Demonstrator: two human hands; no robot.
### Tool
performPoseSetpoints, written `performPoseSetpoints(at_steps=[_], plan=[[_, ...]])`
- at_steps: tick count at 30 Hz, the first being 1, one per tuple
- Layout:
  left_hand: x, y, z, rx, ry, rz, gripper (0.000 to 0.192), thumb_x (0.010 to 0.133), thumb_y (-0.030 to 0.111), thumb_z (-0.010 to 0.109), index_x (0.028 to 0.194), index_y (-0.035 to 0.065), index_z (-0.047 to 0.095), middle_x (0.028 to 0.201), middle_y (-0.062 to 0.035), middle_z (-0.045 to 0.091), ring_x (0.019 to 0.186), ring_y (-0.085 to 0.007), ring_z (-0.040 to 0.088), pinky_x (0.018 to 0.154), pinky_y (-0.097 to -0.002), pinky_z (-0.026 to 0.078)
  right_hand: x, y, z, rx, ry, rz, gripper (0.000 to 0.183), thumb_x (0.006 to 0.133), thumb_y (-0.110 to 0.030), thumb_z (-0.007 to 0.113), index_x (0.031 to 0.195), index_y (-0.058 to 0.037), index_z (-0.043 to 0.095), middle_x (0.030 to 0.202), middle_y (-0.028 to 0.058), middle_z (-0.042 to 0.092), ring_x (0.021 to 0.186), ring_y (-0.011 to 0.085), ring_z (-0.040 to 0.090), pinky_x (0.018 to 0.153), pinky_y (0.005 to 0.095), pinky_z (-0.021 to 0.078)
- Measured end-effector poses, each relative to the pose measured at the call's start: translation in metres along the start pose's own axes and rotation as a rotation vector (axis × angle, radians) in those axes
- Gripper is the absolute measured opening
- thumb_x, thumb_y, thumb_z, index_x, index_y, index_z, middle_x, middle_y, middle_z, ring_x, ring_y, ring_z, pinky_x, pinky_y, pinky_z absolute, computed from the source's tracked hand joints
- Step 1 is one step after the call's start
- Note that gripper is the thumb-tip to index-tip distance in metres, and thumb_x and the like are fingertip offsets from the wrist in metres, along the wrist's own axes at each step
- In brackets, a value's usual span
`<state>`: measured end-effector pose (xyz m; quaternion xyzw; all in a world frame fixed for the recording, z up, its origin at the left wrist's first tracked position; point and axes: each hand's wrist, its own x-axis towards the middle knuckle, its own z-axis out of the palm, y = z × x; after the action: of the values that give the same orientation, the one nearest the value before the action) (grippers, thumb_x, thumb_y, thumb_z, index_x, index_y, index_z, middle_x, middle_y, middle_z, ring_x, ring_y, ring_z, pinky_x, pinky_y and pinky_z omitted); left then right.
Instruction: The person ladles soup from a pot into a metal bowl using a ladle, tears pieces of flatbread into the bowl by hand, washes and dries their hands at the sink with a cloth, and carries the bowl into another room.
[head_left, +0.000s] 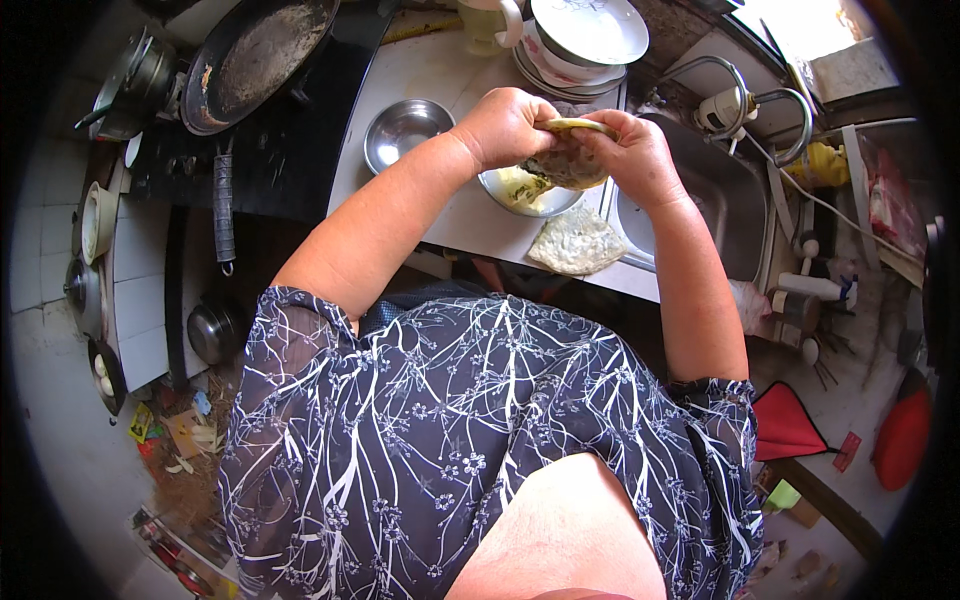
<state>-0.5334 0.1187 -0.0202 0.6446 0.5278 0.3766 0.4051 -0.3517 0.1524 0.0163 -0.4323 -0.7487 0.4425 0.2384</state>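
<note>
Both my left hand (510, 129) and my right hand (637, 154) pinch the upper edge of a browned flatbread (571, 161), which hangs between them. Below it stands a white bowl (551, 204) holding yellow food with dark green bits (521, 189); the bread partly hides the bowl. A folded, wedge-shaped piece of pale flatbread (577, 240) lies on the counter near its front edge, close to the sink. To the left of the white bowl is a steel bowl (409, 133), partly behind my left forearm.
A large frying pan (259, 64) rests on the black stove (300, 161) at the left. Stacked plates and bowls (589, 34) and a handled jug (487, 26) stand at the back of the counter. The steel sink (720, 202) with its curved faucet (799, 112) is at the right.
</note>
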Motion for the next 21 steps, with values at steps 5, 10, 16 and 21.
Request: performPoseSetpoints(at_steps=[5, 10, 16, 21], plan=[[0.000, 0.004, 0.006, -0.157, 0.021, -0.030, 0.016, 0.067, 0.009, 0.064, 0.081, 0.0025, 0.065, 0.069, -0.0053, 0.064, 0.061, -0.0077, 0.055, 0.061, -0.0231, 0.046, 0.006, 0.019, -0.005, 0.189, 0.022, 0.037, 0.018, 0.074, -0.010, 0.065, 0.090, -0.0015, 0.063, 0.074, 0.0030, 0.062, 0.066, 0.0053, 0.052, 0.063, 0.0204, 0.0449], [-0.002, 0.009, 0.005, -0.231, -0.038, -0.081, 0.010, 0.072, 0.001, 0.061, 0.081, -0.0020, 0.064, 0.074, -0.0022, 0.062, 0.066, -0.0053, 0.054, 0.064, -0.0203, 0.047, 0.004, 0.026, -0.006, 0.303, 0.014, 0.065, 0.019, 0.074, -0.009, 0.065, 0.090, -0.0005, 0.063, 0.076, 0.0031, 0.061, 0.068, 0.0065, 0.053, 0.065, 0.0207, 0.0451], [-0.005, 0.007, 0.003, -0.409, 0.006, -0.231, 0.015, 0.070, 0.004, 0.067, 0.082, -0.0037, 0.063, 0.071, -0.0044, 0.063, 0.061, -0.0068, 0.055, 0.057, -0.0204, 0.047, -0.002, 0.034, -0.008, 0.489, 0.024, 0.164, 0.021, 0.074, -0.008, 0.064, 0.092, 0.0029, 0.061, 0.081, 0.0046, 0.062, 0.070, 0.0093, 0.056, 0.066, 0.0227, 0.0461], [-0.004, -0.003, 0.000, -0.570, 0.028, -0.296, 0.020, 0.070, 0.012, 0.071, 0.081, -0.0020, 0.063, 0.073, -0.0053, 0.063, 0.061, -0.0084, 0.057, 0.055, -0.0205, 0.047, -0.004, 0.046, -0.013, 0.724, 0.076, 0.273, 0.023, 0.076, -0.010, 0.062, 0.093, 0.0031, 0.059, 0.080, 0.0057, 0.062, 0.069, 0.0113, 0.058, 0.064, 0.0226, 0.0461]])
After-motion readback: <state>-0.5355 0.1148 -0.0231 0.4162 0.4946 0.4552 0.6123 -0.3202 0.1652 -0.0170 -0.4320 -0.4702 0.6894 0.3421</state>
